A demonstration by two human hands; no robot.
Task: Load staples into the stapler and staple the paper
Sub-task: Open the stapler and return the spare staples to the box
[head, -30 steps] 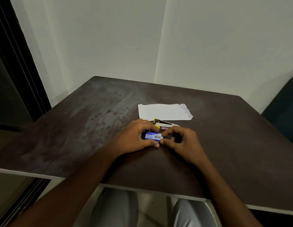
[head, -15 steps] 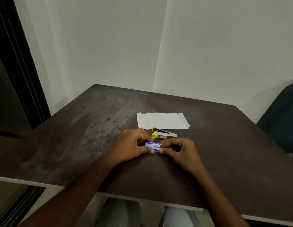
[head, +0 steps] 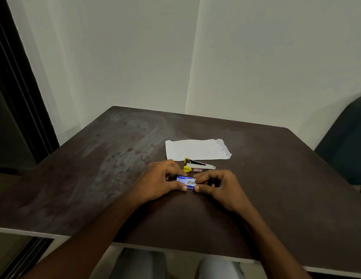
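Observation:
A small blue staple box [head: 186, 182] rests low over the dark table [head: 107, 178], pinched between both hands. My left hand [head: 159, 183] grips its left end with thumb and fingers. My right hand [head: 217, 187] holds its right end between thumb and forefinger. Just beyond the box lies a yellow and silver stapler [head: 197, 165], hinged open. A white sheet of paper [head: 195, 149] lies flat behind the stapler. No loose staples are visible.
The table's pale front edge [head: 34, 233] runs below my forearms. A dark chair [head: 344, 141] stands at the right. White walls meet in a corner behind the table, and a dark door frame [head: 18, 87] is on the left.
Both hands stay on the staple box at the same spot on the table. The view has tilted upward, so everything sits lower in the frame.

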